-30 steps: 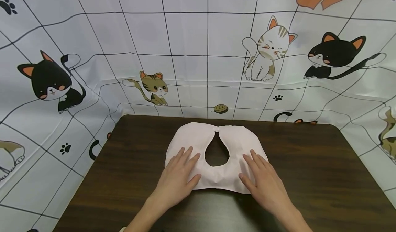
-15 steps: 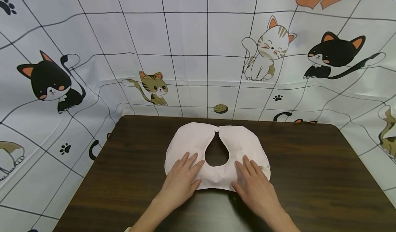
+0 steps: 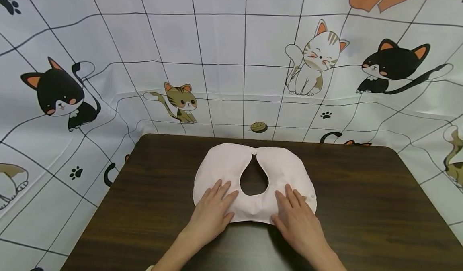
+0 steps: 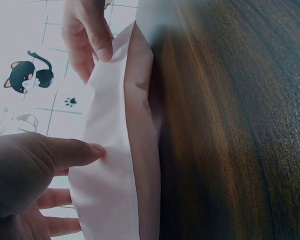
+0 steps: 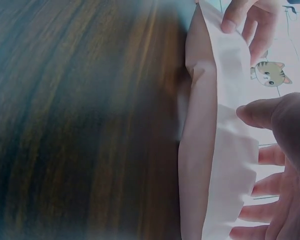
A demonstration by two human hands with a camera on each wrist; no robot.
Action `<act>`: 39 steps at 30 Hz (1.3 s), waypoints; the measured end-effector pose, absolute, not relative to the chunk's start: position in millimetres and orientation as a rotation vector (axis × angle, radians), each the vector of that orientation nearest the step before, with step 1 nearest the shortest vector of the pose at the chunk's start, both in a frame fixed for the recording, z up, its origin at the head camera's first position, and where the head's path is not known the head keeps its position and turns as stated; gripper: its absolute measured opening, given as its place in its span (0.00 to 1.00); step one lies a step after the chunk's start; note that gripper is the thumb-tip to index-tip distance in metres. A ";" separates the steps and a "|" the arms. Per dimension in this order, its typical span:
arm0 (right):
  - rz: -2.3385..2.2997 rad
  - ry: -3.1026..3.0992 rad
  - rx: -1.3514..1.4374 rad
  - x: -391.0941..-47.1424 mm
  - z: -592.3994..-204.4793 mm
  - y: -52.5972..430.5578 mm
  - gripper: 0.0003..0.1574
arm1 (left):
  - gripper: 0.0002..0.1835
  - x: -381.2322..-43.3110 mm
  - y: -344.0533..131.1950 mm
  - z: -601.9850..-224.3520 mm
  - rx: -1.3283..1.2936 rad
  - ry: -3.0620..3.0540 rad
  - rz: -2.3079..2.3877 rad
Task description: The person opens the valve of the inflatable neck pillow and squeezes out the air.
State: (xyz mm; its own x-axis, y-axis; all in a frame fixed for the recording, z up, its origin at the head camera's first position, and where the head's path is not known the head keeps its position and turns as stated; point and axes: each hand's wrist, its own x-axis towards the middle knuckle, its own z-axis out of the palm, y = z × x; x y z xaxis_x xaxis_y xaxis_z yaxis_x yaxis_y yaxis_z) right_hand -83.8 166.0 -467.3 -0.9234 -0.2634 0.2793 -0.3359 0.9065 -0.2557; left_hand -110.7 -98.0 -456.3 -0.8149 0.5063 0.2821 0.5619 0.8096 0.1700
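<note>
A pale pink, puffed-up neck pillow (image 3: 222, 162) lies flat on the dark wooden table, with a teardrop-shaped hole in its middle and its two ends meeting at the far side. My left hand (image 3: 211, 210) rests on its near left part, fingers spread and fairly straight. On the near right part lies my right hand (image 3: 298, 219), spread in the same way. A small clear patch (image 3: 310, 197) shows at the pillow's right edge, too small to make out. Both wrist views show thumbs touching the pillow's top near its seamed front side (image 4: 142, 135).
The dark brown wooden table (image 3: 369, 198) extends to both sides of the pillow. Behind and beside it hangs a white sheet (image 3: 224, 42) with black grid lines and printed cats, touching or close to the table's far edge.
Both hands have slid slightly toward the near edge of the pillow, the right one also leftward, uncovering the clear patch at the right edge. The pillow has stayed in place.
</note>
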 end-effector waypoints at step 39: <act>0.264 -2.651 0.852 -81.6 -475.4 146.1 0.33 | 0.18 -100.2 -71.5 -455.9 -0.957 -2.662 -0.062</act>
State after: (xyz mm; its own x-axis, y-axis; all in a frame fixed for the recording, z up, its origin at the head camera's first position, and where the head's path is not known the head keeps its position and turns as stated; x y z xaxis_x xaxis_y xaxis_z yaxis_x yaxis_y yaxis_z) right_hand -81.6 146.1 -475.4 -0.7611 -0.5283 0.3764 -0.5921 0.8027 -0.0707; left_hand -100.2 -71.5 -455.9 -0.7284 0.6143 0.3035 0.6278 0.7758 -0.0636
